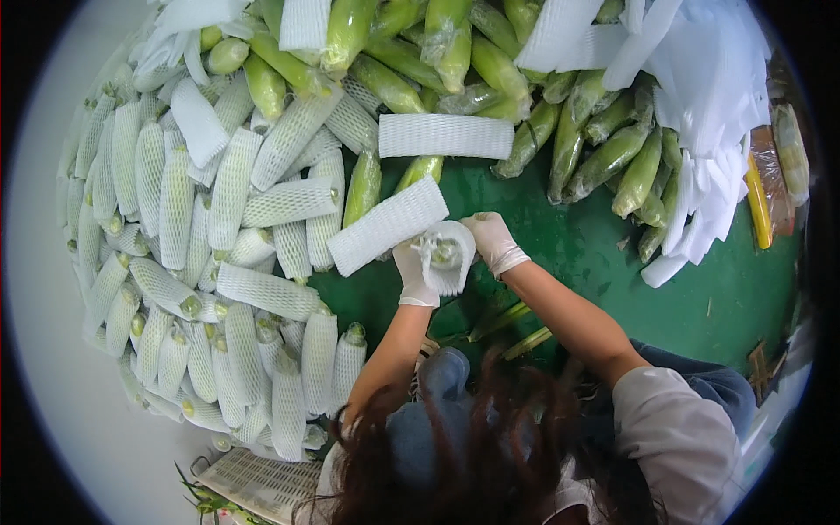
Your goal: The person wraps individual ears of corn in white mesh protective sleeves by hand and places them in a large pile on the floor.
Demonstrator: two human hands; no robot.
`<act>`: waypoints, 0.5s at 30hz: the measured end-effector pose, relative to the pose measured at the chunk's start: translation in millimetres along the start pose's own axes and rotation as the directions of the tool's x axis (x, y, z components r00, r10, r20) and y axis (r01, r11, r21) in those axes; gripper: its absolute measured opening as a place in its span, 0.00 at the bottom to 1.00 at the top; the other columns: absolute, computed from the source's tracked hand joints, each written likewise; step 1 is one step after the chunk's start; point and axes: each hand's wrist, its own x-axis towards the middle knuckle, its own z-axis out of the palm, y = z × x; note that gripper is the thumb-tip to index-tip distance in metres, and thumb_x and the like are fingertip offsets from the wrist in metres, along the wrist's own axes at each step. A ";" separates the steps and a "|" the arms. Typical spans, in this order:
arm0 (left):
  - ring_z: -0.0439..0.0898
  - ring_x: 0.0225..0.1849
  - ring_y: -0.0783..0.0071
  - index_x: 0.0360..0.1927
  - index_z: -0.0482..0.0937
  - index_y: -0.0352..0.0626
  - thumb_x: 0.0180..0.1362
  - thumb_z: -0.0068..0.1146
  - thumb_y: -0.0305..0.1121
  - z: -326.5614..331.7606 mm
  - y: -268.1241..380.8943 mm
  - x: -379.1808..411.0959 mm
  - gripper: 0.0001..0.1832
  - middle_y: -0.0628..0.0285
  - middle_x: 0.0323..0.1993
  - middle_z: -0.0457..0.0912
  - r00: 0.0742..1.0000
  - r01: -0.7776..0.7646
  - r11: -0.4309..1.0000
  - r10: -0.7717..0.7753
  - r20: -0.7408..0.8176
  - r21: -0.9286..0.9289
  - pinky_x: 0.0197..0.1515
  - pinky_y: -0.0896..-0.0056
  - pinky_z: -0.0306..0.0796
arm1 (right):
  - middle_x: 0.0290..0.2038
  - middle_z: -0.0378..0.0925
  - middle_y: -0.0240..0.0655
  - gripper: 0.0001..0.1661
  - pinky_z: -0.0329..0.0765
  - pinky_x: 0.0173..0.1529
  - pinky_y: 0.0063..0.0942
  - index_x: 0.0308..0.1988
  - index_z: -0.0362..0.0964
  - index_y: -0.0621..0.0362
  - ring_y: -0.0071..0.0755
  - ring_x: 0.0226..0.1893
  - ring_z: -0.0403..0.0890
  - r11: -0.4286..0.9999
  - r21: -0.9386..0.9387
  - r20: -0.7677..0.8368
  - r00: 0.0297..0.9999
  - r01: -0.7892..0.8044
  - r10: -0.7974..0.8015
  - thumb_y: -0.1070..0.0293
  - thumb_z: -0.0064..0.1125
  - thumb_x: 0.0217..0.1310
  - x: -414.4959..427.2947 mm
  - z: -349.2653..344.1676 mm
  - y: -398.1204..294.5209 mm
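A white foam net sleeve is seen end-on in front of me, with the tip of a film-wrapped ear of corn inside its mouth. My left hand, in a white glove, grips the sleeve from its left side. At the sleeve's right rim, my gloved right hand has its fingers curled closed on the edge; the fingertips are hidden. Just beyond my left hand, a flattened foam net sleeve lies at a slant. Another loose sleeve lies farther off, across several ears of corn.
Sleeved ears of corn are piled along the left. Film-wrapped green ears heap up at the far side. A stack of white foam sleeves stands at the right, beside a yellow tool handle. A slatted plastic basket is at lower left.
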 end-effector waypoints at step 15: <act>0.78 0.48 0.66 0.57 0.69 0.33 0.47 0.67 0.37 30.2 150.6 -144.4 0.34 0.54 0.49 0.77 0.930 -0.294 0.312 -0.125 0.346 0.904 0.52 0.67 0.71 | 0.45 0.79 0.36 0.19 0.76 0.38 0.40 0.50 0.71 0.50 0.43 0.36 0.80 0.657 -0.149 0.688 0.555 0.739 -0.468 0.55 0.45 0.64 -102.8 82.0 16.4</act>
